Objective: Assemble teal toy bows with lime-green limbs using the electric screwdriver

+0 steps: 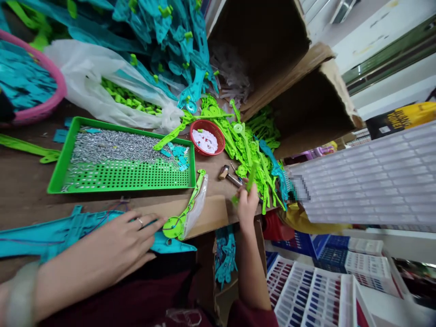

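Note:
My left hand (119, 243), a ring on one finger, lies with its fingers stretched out over a long teal plastic part (57, 231) at the table's front edge. Its fingertips reach the round end of a lime-green plastic arm (173, 226), which has a clear curved plastic piece (197, 206) along its side. To the right, my right hand (248, 206) is closed round a lime-green plastic piece (252, 175), blurred by motion. Just beyond that hand lies a hammer (230, 175). A cardboard strip (213, 213) sits under the green arm.
A green tray (122, 184) holds many small metal pins and teal bits. Behind it stand a red basket (223, 143) of white pieces and a plastic bag (88, 63). Lime-green arms (238, 136) pile up before open cardboard boxes (323, 91). A pink basket (61, 86) is at left.

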Tool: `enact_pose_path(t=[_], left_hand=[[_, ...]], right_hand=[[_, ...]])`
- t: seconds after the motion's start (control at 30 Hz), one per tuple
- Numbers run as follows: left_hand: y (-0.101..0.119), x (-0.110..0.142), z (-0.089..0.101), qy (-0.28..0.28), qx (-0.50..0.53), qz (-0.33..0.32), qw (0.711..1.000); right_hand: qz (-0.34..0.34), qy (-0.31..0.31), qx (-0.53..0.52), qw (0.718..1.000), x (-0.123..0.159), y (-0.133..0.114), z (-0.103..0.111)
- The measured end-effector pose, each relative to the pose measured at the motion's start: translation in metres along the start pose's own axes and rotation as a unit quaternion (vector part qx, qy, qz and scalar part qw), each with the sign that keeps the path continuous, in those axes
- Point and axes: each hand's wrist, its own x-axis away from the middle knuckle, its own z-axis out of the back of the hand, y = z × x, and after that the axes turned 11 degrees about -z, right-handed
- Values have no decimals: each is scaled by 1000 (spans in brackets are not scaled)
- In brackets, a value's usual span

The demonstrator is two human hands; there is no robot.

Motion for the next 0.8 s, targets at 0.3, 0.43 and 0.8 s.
enact_pose_path(t=[0.3,0.43,0.8], left_hand=[[36,-31,-21,7,-176,32,984],[36,-31,-31,50,-149,37,987],[28,-33,-27,82,-118,22,989]], right_hand=[[114,-73,83,987,40,-20,-33],[-14,-157,-44,987,57,-28,-51],[-17,-185,-105,977,57,-31,-60]])
